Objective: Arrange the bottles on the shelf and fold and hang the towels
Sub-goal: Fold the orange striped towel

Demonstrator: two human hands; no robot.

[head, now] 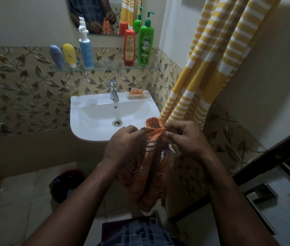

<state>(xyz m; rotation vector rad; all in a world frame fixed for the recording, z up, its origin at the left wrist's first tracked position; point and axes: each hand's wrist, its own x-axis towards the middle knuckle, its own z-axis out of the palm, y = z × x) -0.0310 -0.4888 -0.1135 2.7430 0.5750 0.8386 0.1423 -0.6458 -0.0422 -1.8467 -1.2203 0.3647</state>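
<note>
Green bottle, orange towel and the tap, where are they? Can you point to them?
green bottle (146, 46): head view, middle of its label.
orange towel (147, 176): head view, hanging striped part below the hands.
tap (114, 91): head view, its metal body.

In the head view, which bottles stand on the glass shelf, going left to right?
Grey-blue tube → yellow tube → blue-and-white pump bottle → red bottle → green pump bottle.

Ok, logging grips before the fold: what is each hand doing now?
Left hand: closed, pinching the orange towel's top edge.
Right hand: closed, pinching the same edge.
</note>
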